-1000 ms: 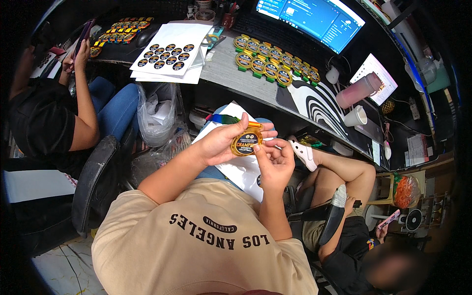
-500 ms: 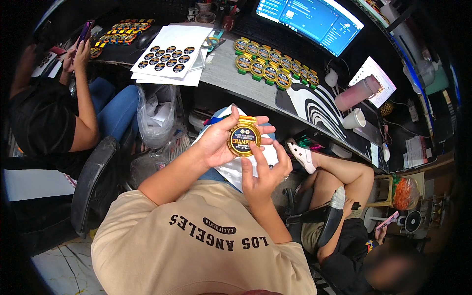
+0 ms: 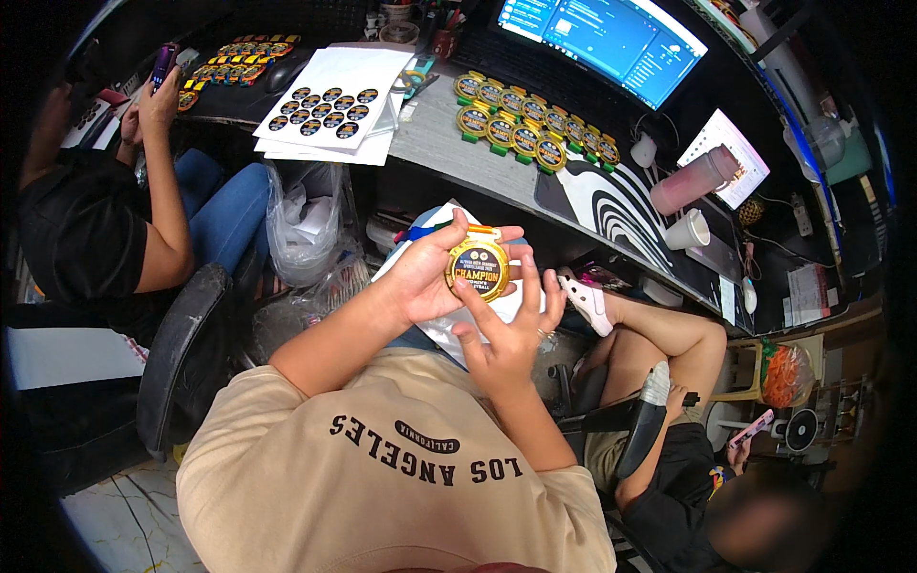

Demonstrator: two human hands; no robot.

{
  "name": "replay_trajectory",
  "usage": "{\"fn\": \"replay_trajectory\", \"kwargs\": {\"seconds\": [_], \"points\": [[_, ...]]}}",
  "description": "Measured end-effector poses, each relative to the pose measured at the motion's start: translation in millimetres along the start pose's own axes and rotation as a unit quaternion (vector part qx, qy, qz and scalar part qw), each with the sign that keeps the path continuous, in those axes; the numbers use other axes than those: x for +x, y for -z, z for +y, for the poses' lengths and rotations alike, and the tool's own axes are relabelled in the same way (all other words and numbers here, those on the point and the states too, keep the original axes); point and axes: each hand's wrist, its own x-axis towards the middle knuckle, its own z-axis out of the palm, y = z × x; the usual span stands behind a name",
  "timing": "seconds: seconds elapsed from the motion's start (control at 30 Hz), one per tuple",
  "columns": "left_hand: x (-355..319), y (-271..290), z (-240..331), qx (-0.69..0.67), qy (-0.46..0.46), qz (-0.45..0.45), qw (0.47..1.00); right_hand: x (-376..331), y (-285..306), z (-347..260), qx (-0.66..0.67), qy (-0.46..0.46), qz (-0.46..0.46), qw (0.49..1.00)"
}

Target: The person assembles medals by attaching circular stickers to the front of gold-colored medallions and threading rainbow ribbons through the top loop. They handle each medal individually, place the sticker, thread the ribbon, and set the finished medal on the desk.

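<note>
A gold medal [image 3: 489, 278] with a round dark printed label rests in my left hand [image 3: 417, 278], its thumb along the upper edge and its fingers behind. Against the label's lower left part, the index fingertip of my right hand [image 3: 508, 349] is pressed. The other right fingers are spread and hold nothing. Part of a blue ribbon [image 3: 420, 232] shows beside the left thumb. White paper [image 3: 441, 328] lies on my lap below the medal.
Several medals [image 3: 524, 140] lie in rows on the grey desk [image 3: 430, 143]. Left of them is a sheet of round labels [image 3: 334, 74]. A tumbler [image 3: 695, 180] and a white cup [image 3: 688, 230] stand at right. People holding phones sit on both sides.
My right index fingertip has shifted from the label's right side to its lower left. The medal has tilted slightly in my left hand. The person at left has raised the phone a little.
</note>
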Motion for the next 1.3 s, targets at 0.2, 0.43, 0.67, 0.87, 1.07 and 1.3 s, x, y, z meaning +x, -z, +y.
{"fn": "replay_trajectory", "kwargs": {"seconds": [0.2, 0.43, 0.67, 0.87, 1.07, 1.3], "points": [[-1, 1, 1, 0.035, -0.026, 0.0, 0.999, 10, 11, 17, -0.032, -0.021, 0.057, 0.998], [-2, -3, 5, 0.053, -0.032, 0.006, 0.998, 6, 6, 4, -0.036, -0.012, 0.042, 0.998], [-3, -5, 3, 0.051, -0.038, 0.011, 0.998, 9, 10, 7, -0.029, -0.034, 0.07, 0.997], [0, -6, -6, 0.063, 0.006, 0.036, 0.997, 18, -5, 1, -0.033, -0.011, 0.026, 0.999], [-3, -10, 12, 0.138, -0.064, 0.057, 0.987, 10, 1, 19, 0.062, 0.036, 0.062, 0.995], [-31, -31, 30, 0.442, 0.068, -0.125, 0.886, 33, -20, 45, 0.86, -0.104, -0.307, 0.394]]}}
